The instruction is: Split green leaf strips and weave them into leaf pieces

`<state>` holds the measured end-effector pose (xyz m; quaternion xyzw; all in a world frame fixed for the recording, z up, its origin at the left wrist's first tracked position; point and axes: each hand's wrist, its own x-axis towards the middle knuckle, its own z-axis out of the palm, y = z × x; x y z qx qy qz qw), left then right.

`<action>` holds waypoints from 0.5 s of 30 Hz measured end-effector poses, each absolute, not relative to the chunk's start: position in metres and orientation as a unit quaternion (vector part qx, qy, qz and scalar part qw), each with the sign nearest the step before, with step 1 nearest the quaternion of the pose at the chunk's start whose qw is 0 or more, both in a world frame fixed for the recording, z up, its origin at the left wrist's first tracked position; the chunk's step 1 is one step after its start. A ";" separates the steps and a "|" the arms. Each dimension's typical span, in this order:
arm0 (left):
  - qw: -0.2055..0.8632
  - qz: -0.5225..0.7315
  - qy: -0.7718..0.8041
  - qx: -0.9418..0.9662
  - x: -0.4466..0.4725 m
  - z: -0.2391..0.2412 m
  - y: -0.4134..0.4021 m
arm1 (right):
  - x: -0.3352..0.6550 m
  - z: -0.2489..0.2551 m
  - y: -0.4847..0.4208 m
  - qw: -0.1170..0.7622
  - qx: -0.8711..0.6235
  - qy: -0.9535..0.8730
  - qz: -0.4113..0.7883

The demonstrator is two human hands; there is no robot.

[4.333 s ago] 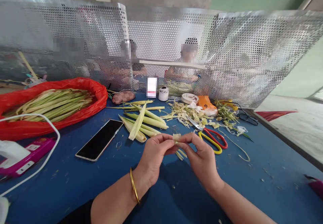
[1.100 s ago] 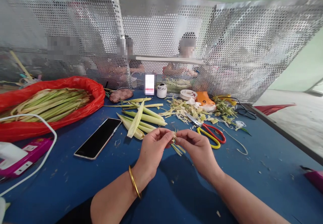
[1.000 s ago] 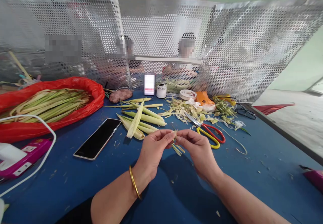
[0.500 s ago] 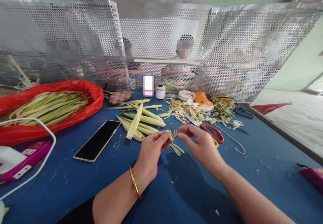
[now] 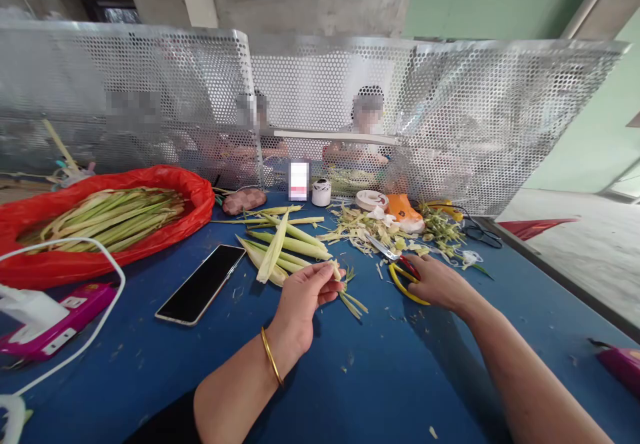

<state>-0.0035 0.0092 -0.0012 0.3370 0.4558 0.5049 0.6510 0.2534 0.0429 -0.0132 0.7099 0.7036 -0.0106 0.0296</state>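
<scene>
Between the fingertips of my left hand (image 5: 307,304) is a small pale piece of plant leaf (image 5: 337,271), pinched and held just above the table. Thin green strips (image 5: 353,303) lie or hang right beside those fingers. My right hand (image 5: 437,283) is on the handles of a pair of scissors (image 5: 400,281), which have red and yellow grips and lie on the table; its fingers are closed around the handle. The scissor blades point away to the left, toward leaf scraps (image 5: 355,225). Pale green husk leaves (image 5: 287,245) lie in a pile just beyond my left hand.
A black phone (image 5: 201,285) lies left of the husk leaves. Farther left are a red bag (image 5: 200,197) of long leaves and a purple power strip (image 5: 95,297) with a white cable. A thread spool (image 5: 321,193), a tape roll (image 5: 371,200) and a perforated metal screen (image 5: 320,84) stand behind.
My right hand has left the piece in my left hand, moved right and taken hold of the scissors, whose handles have turned. My left hand keeps its pinch. The view has tilted up slightly.
</scene>
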 end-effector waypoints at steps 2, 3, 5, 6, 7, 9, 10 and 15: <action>0.652 0.505 0.452 0.341 -0.004 -0.003 0.010 | 0.249 -0.015 0.044 0.023 0.715 0.699 -0.011; 0.653 0.506 0.449 0.342 -0.004 -0.003 0.010 | 0.248 -0.016 0.044 0.019 0.721 0.693 -0.009; 0.652 0.513 0.443 0.340 -0.004 -0.004 0.011 | 0.249 -0.014 0.043 0.012 0.733 0.680 -0.002; 0.651 0.518 0.441 0.338 -0.005 -0.004 0.011 | 0.250 -0.012 0.043 0.006 0.738 0.675 0.001; 0.649 0.523 0.439 0.336 -0.005 -0.003 0.012 | 0.251 -0.010 0.042 -0.009 0.740 0.672 0.003; 0.644 0.536 0.436 0.327 -0.007 -0.002 0.013 | 0.251 -0.007 0.040 -0.088 0.727 0.681 -0.017; 0.642 0.544 0.434 0.321 -0.008 -0.002 0.013 | 0.249 -0.006 0.038 -0.152 0.705 0.692 -0.044; 0.634 0.578 0.417 0.301 -0.010 0.000 0.016 | 0.213 -0.005 0.022 -0.404 0.524 0.695 -0.282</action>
